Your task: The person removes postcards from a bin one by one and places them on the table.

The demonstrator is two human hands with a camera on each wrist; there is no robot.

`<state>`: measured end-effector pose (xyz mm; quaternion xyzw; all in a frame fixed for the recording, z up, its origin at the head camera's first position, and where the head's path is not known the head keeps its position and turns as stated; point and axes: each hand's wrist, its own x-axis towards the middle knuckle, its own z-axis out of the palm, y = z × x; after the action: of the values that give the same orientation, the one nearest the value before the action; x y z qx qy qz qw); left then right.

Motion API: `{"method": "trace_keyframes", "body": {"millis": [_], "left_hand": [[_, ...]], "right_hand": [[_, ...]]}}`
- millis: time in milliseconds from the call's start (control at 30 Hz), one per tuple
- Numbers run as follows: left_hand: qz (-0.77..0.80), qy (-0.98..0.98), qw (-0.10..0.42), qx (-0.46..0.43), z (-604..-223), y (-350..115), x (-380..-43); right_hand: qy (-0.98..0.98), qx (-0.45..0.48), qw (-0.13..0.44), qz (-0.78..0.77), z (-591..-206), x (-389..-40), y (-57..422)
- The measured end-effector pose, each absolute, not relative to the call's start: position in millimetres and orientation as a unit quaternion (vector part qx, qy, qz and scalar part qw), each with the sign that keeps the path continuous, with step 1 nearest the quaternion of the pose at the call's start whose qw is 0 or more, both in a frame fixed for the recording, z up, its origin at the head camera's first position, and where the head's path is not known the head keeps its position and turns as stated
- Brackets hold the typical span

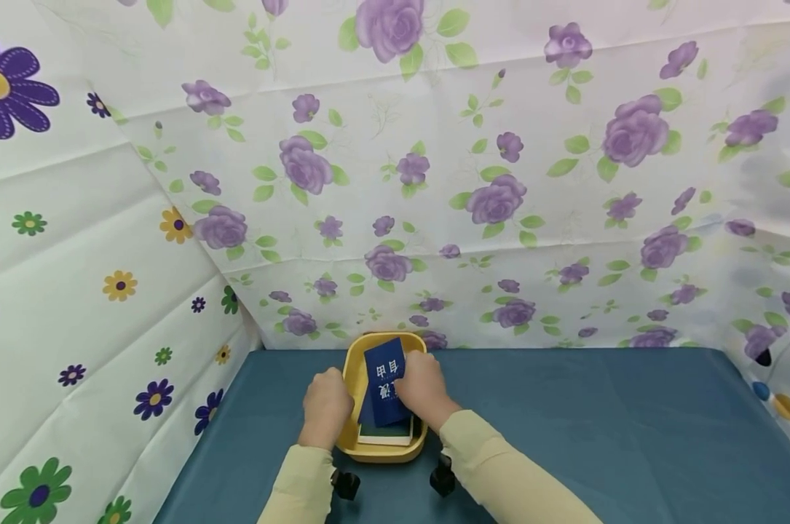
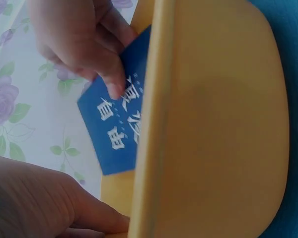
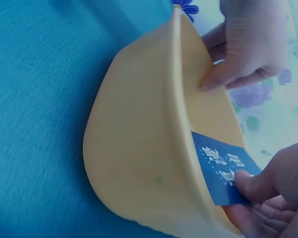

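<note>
A yellow plastic basin (image 1: 382,457) stands on the table near its back edge. My left hand (image 1: 326,409) grips the basin's left rim, the thumb on the inner side in the right wrist view. My right hand (image 1: 425,388) pinches a dark blue booklet (image 1: 383,375) with white characters on its cover. The booklet is tilted, partly inside the basin, its top end above the rim in the left wrist view. Under it in the basin lies a thicker book (image 1: 385,437) with a dark green cover and pale page edges. The blue booklet hides most of that book.
A blue-green cloth (image 1: 585,429) covers the table. White sheeting (image 1: 434,218) with purple flowers hangs along the back edge, and another flowered sheet (image 1: 93,306) borders the left side. Black wrist devices (image 1: 346,485) sit below both hands.
</note>
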<state>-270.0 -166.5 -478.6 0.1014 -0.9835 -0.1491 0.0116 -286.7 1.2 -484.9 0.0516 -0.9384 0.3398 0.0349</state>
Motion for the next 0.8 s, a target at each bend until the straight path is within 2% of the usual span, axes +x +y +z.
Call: {"method": "trace_keyframes", "body": {"millis": [367, 600, 800], "left_hand": [[-0.154, -0.984, 0.014, 0.092, -478, -166, -271], [-0.163, -0.983, 0.022, 0.087, -479, -163, -271], [-0.174, -0.980, 0.012, 0.097, -478, -167, -269]], "right_hand": [[-0.916, 0.060, 0.082, 0.389, -464, -282, 38], [-0.894, 0.033, 0.072, 0.441, -443, -278, 78], [-0.898, 0.016, 0.107, 0.425, -441, -279, 113]]}}
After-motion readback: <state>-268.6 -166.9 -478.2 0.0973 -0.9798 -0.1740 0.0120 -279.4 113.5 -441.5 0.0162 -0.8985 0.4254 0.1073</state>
